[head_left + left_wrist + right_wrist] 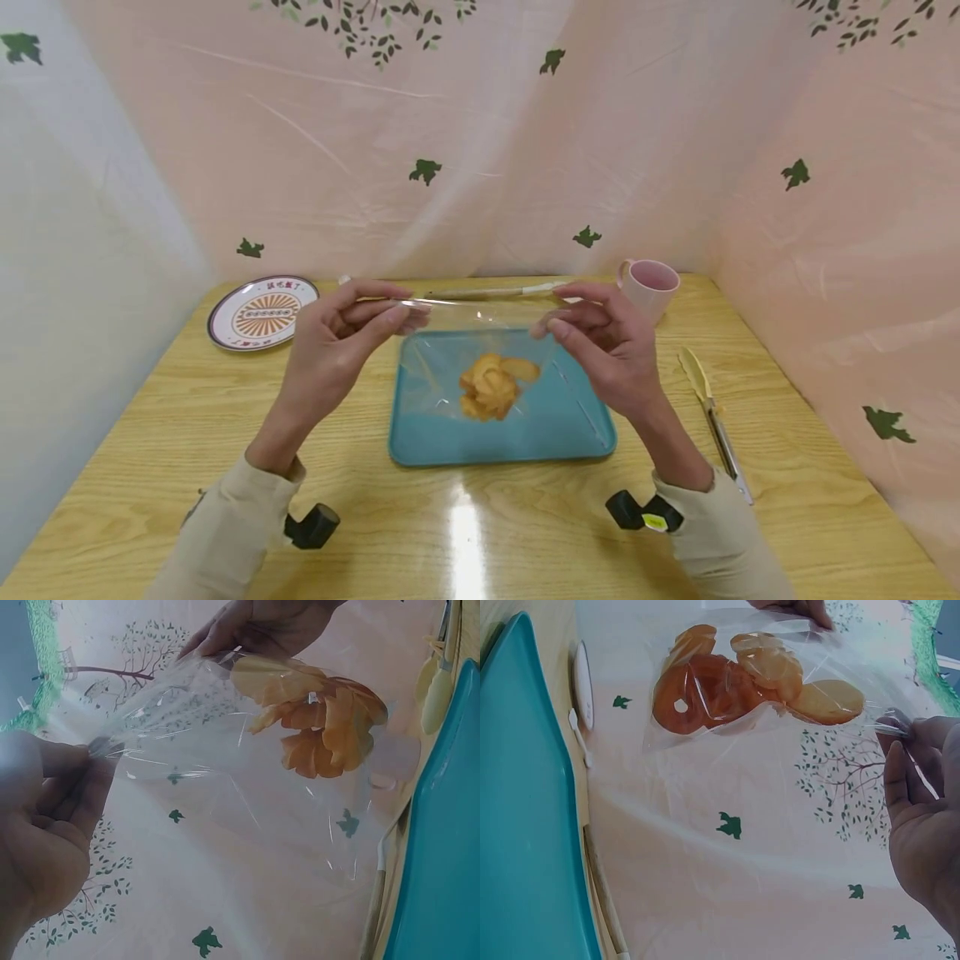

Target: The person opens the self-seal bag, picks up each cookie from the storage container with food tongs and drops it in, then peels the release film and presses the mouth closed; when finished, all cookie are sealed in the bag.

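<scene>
A clear plastic bag (480, 315) hangs between my two hands, above a blue tray (502, 446). Inside it lie several golden-brown baked pieces (491, 387), gathered low in the bag; the right wrist view shows rounded baked pieces (705, 694) through the film. My left hand (322, 354) pinches one upper corner of the bag between thumb and fingers. With its thumb and fingers, my right hand (622, 354) pinches the opposite upper corner. The top edge looks stretched nearly straight between them. In the left wrist view the bag film (225, 780) is creased near the left fingertips.
At the back left is a patterned plate (262, 312). A pink mug (651, 287) stands at the back right, with tongs (716, 421) lying right of the tray. Behind the tray lies a long-handled utensil (480, 292), its head partly hidden. A curtain (480, 167) borders the wooden table.
</scene>
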Action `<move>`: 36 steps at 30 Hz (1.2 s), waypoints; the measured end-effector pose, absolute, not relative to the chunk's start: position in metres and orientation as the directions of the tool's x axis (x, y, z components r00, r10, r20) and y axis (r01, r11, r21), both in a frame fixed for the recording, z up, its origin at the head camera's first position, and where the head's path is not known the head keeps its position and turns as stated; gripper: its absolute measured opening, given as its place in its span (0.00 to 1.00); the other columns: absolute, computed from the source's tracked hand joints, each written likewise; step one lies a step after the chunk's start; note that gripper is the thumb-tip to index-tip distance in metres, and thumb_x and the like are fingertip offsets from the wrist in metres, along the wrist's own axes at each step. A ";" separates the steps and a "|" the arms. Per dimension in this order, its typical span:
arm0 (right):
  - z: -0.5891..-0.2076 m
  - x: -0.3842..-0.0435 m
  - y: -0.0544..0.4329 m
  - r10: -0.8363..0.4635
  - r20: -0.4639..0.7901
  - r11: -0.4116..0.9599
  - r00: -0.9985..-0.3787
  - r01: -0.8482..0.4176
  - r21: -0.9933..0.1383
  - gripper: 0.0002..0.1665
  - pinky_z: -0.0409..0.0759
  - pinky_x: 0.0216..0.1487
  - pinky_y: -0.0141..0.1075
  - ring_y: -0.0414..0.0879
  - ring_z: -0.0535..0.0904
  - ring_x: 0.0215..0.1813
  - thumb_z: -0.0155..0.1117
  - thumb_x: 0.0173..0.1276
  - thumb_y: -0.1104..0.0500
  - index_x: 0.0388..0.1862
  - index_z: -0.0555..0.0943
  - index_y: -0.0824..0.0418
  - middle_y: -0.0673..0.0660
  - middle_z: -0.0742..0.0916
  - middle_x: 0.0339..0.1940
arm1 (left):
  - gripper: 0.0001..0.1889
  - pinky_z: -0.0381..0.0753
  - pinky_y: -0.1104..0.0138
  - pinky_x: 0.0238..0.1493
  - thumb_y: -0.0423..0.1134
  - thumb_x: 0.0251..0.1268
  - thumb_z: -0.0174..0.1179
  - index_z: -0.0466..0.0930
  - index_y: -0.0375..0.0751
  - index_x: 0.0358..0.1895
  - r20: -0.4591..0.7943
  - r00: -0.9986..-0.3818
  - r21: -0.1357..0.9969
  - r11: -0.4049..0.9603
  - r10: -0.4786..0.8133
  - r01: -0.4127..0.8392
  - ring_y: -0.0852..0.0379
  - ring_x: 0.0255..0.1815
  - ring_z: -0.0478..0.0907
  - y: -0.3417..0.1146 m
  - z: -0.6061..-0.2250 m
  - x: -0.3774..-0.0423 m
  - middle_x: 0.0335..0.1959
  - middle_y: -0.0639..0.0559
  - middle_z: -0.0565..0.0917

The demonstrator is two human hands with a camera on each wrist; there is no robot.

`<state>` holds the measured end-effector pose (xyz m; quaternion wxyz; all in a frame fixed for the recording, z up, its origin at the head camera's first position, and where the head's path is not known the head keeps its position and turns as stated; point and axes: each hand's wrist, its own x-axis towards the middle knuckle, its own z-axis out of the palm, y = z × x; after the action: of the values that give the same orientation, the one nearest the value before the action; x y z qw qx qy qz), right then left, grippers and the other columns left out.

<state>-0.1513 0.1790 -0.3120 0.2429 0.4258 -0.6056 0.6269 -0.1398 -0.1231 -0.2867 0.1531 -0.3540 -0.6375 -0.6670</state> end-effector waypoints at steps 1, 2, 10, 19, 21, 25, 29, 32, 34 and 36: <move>-0.312 -0.152 0.180 -0.211 0.829 -0.132 -0.518 -0.825 -0.549 0.22 0.83 0.38 0.29 0.44 0.90 0.41 0.67 0.76 0.61 0.54 0.76 0.80 0.54 0.92 0.39 | 0.11 0.87 0.62 0.45 0.17 0.71 0.56 0.81 0.23 0.53 0.669 -0.700 0.740 -0.134 0.250 0.659 0.51 0.43 0.90 -0.123 -0.287 -0.140 0.43 0.41 0.90; -0.312 -0.152 0.180 -0.211 0.830 -0.118 -0.516 -0.830 -0.546 0.22 0.84 0.38 0.29 0.44 0.90 0.41 0.68 0.76 0.60 0.53 0.78 0.80 0.53 0.92 0.40 | 0.10 0.87 0.62 0.45 0.17 0.71 0.56 0.81 0.22 0.52 0.671 -0.697 0.737 -0.129 0.254 0.663 0.51 0.43 0.90 -0.124 -0.287 -0.141 0.43 0.41 0.90; -0.313 -0.155 0.184 -0.240 0.845 -0.155 -0.477 -0.841 -0.519 0.17 0.87 0.44 0.34 0.46 0.90 0.44 0.68 0.75 0.62 0.44 0.83 0.80 0.58 0.92 0.42 | 0.10 0.87 0.65 0.43 0.14 0.70 0.55 0.80 0.20 0.50 0.698 -0.660 0.711 -0.158 0.277 0.685 0.52 0.44 0.90 -0.125 -0.286 -0.145 0.44 0.42 0.90; -0.315 -0.160 0.187 -0.276 0.830 -0.211 -0.485 -0.812 -0.544 0.18 0.86 0.46 0.34 0.45 0.90 0.45 0.68 0.75 0.62 0.46 0.81 0.81 0.56 0.91 0.43 | 0.09 0.87 0.64 0.43 0.17 0.70 0.58 0.81 0.21 0.50 0.683 -0.667 0.721 -0.126 0.299 0.682 0.52 0.44 0.90 -0.123 -0.285 -0.143 0.43 0.42 0.90; -0.315 -0.162 0.187 -0.294 0.825 -0.221 -0.484 -0.805 -0.551 0.18 0.85 0.46 0.33 0.45 0.89 0.44 0.68 0.75 0.62 0.47 0.81 0.81 0.56 0.91 0.42 | 0.09 0.87 0.64 0.44 0.20 0.71 0.60 0.81 0.22 0.50 0.682 -0.665 0.718 -0.101 0.304 0.689 0.51 0.44 0.90 -0.123 -0.284 -0.142 0.43 0.41 0.90; -0.318 -0.163 0.185 -0.336 0.785 -0.170 -0.521 -0.786 -0.594 0.21 0.85 0.45 0.32 0.44 0.89 0.43 0.68 0.75 0.60 0.48 0.79 0.81 0.55 0.91 0.41 | 0.08 0.87 0.63 0.44 0.23 0.72 0.61 0.82 0.25 0.50 0.688 -0.653 0.698 -0.044 0.315 0.714 0.51 0.42 0.90 -0.120 -0.282 -0.138 0.43 0.41 0.90; -0.320 -0.163 0.183 -0.379 0.760 -0.081 -0.527 -0.800 -0.595 0.23 0.83 0.43 0.31 0.44 0.87 0.42 0.67 0.77 0.56 0.47 0.80 0.79 0.57 0.90 0.40 | 0.09 0.87 0.63 0.44 0.19 0.71 0.60 0.83 0.27 0.50 0.688 -0.641 0.685 -0.016 0.340 0.728 0.52 0.42 0.89 -0.119 -0.279 -0.135 0.42 0.38 0.89; -0.323 -0.164 0.181 -0.400 0.769 0.003 -0.498 -0.840 -0.543 0.24 0.80 0.38 0.31 0.44 0.84 0.38 0.64 0.79 0.50 0.47 0.82 0.74 0.58 0.89 0.38 | 0.12 0.87 0.64 0.44 0.16 0.68 0.60 0.84 0.28 0.49 0.684 -0.632 0.676 0.009 0.363 0.737 0.53 0.42 0.89 -0.117 -0.278 -0.132 0.42 0.37 0.89; -0.324 -0.166 0.179 -0.413 0.777 0.073 -0.475 -0.868 -0.491 0.24 0.78 0.39 0.32 0.45 0.82 0.38 0.62 0.80 0.47 0.48 0.84 0.70 0.57 0.88 0.37 | 0.13 0.87 0.64 0.44 0.15 0.66 0.61 0.85 0.29 0.48 0.688 -0.623 0.660 0.038 0.372 0.751 0.53 0.42 0.89 -0.115 -0.278 -0.130 0.42 0.39 0.89; -0.324 -0.166 0.176 -0.423 0.784 0.141 -0.455 -0.887 -0.439 0.24 0.77 0.41 0.34 0.45 0.81 0.39 0.60 0.80 0.45 0.48 0.85 0.67 0.56 0.88 0.38 | 0.13 0.87 0.64 0.44 0.15 0.64 0.63 0.85 0.30 0.47 0.690 -0.616 0.640 0.078 0.380 0.765 0.53 0.42 0.89 -0.111 -0.278 -0.128 0.41 0.42 0.90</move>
<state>-0.1663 0.1759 -0.3244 0.2483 0.4591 -0.7135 0.4675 -0.1283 -0.1112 -0.2775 0.1755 -0.4015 -0.7130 -0.5474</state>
